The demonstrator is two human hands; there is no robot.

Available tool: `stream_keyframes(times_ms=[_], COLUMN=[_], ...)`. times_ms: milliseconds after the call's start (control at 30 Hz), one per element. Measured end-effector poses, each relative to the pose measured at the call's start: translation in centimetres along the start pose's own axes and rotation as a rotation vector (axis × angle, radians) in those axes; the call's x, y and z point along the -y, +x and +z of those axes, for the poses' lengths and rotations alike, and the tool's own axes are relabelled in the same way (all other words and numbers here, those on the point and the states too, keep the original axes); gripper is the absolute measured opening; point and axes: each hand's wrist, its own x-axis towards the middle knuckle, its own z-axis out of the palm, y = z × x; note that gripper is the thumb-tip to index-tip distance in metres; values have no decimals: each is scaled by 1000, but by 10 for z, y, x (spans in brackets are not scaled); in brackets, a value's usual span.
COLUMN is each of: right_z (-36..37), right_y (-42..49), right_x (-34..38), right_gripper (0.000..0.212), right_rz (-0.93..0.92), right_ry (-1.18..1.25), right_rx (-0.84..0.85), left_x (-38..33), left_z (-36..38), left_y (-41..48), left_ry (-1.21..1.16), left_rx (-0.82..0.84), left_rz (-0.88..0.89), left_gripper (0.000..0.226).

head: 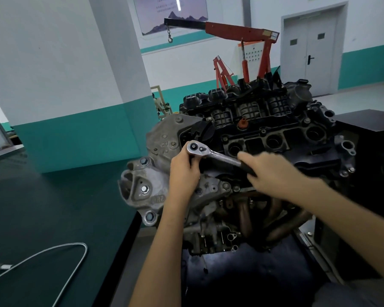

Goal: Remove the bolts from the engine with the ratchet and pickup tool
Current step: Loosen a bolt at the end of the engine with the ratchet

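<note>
Red engine hoist [242,32] w/ hook [169,38] in bkgd; grey dbl door [310,54] far right; poster [164,14] on wall.

The right grip [273,171] is smeared by blur, so how its fingers lie on the ratchet [215,155] cannot be told; it covers the handle's end. The left grip [183,171] hides whatever sits under the ratchet's head. On the tabletop [53,207], the pickup tool [53,251] has a blurred tip and its shaft runs off the bottom edge
</note>
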Motion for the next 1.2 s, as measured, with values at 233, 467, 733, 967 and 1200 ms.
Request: stream_keyframes(times_ms=[233, 467, 733, 967, 1200], right_z=[63, 36, -11, 63, 46], right_y=[-34, -32, 10, -37, -35], right_x=[125, 62, -13, 108, 76], right_gripper=[34, 28, 30, 29, 30], right_rz=[368, 177, -49, 327, 206], right_ry=[862, 696, -80, 772, 703], right_rx=[-91, 78, 6, -80, 35], left_x=[6, 2, 1, 5, 5], left_z=[3, -7, -1, 4, -5], left_y=[-1, 0, 1, 1, 1], left_ry=[-27, -151, -53, -27, -162], left_rx=[24, 141, 79, 55, 99], left_rz=[-19, 45, -31, -49, 44], left_gripper=[15, 35, 14, 15, 22])
